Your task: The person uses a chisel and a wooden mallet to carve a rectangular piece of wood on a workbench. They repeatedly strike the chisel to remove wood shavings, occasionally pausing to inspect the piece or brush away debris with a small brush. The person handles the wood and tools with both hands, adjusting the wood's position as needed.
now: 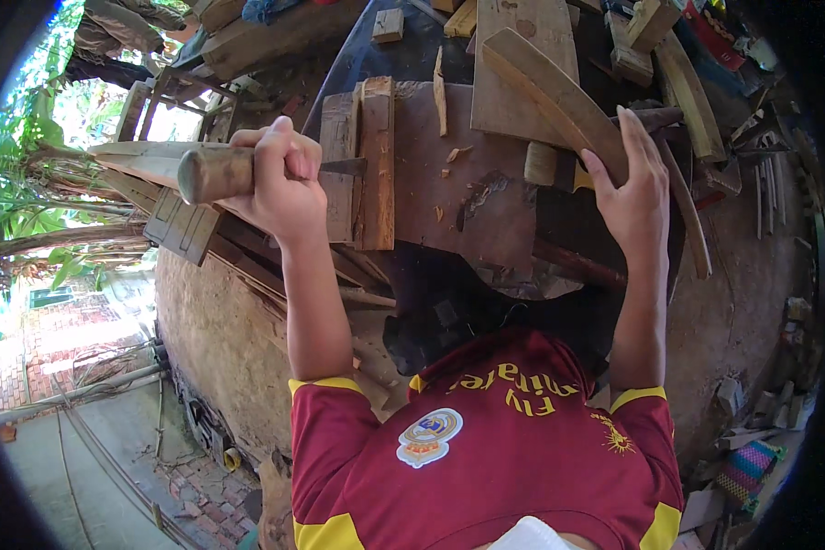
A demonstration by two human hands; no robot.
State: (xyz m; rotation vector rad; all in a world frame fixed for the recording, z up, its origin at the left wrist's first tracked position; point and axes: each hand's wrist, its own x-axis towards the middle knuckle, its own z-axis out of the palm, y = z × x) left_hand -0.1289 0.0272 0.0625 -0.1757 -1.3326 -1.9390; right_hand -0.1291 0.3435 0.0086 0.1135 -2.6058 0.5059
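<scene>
Two hands, one tool and one curved piece, kept apart

Left of the bench top (500,220), the person's left hand (284,174) is wrapped firmly around a round-handled tool (215,174). Its dark blade juts from the fist toward two wooden strips (377,165) at the bench top's left edge; whether the tip touches them, I cannot tell. At the bench top's right side, the curved wooden piece (555,96) slants up and away, its near end clasped between the thumb and straight fingers of the right hand (637,170). Its far end lies over a flat board (500,101) at the bench top's far right corner; contact there is unclear. A few shavings (440,96) lie on the bench top.

With the blade well apart from the curved piece, the step in hand looks like handling and placing wood rather than cutting. The next move seems to call for settling that piece steadily against the bench top, with the right fingers clear of the blade's path, before tool and wood meet.
</scene>
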